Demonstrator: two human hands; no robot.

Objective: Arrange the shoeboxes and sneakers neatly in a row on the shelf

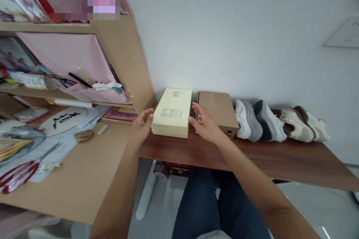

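A cream shoe box with printed labels lies closed on a dark wooden bench. My left hand is by its left side, fingers curved and thumb apart, holding nothing. On the other side, my right hand is open with its fingers apart, close to the box's right edge. Whether either hand touches the box, I cannot tell. Just behind my right hand stands a brown cardboard box, partly covered by the hand.
Right of the boxes are white-grey sneakers, grey-and-black sneakers and beige shoes. At left, a desk with shelves holds red-handled scissors, papers and an eraser. A white roll leans below the bench.
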